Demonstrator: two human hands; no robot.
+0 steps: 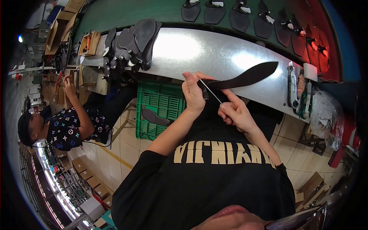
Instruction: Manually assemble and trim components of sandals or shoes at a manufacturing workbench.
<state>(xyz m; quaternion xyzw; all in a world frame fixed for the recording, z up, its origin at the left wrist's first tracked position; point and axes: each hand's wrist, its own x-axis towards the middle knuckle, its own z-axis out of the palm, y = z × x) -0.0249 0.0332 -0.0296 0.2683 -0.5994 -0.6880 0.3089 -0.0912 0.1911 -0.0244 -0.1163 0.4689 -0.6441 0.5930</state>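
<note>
In front of my chest, my left hand (pixel 194 94) grips the near end of a dark sandal sole (pixel 251 76), with its thumb raised. The sole's broad end points up and to the right over the metal bench edge. A small dark strap piece (pixel 205 93) hangs beside my left fingers. My right hand (pixel 236 114) is closed around a thin metal rod tool (pixel 212 93), whose handle is hidden in the palm. The rod slants up toward my left fingers. My right index finger stretches out against the sole's underside.
The metal bench (pixel 184 46) carries a pile of dark soles (pixel 132 44) and, at right, a utility knife (pixel 292 86) and scissors (pixel 306 99). Sandals (pixel 240 17) line a green belt (pixel 161 13). A green crate (pixel 159 92) stands below; another person (pixel 73 126) works at left.
</note>
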